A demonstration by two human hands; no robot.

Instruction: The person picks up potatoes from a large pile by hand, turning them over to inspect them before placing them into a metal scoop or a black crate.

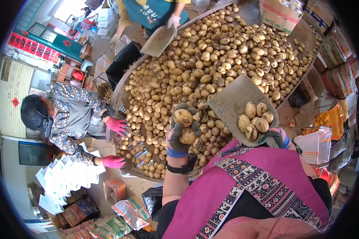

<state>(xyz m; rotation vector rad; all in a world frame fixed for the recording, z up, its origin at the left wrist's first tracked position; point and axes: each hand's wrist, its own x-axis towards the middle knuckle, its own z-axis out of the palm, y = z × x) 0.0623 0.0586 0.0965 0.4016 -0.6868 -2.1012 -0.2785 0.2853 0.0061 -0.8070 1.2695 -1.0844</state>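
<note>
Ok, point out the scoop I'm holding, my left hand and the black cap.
Your scoop (234,95): head view, bare part of its pan.
Your left hand (177,136): head view, its gloved middle.
Black cap (32,113): head view, its crown.

One head-worn cam here, and it's super wide. It looks forward and down past the apron (253,179) at nearby potatoes (199,75).

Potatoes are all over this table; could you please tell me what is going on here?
The person's left hand holds potatoes over a big pile. The right hand holds a scoop with several more potatoes lying on it. Across the pile, a co-worker holds a second scoop. On the left of the view, another person in pink gloves has both hands near the pile's edge.
</note>
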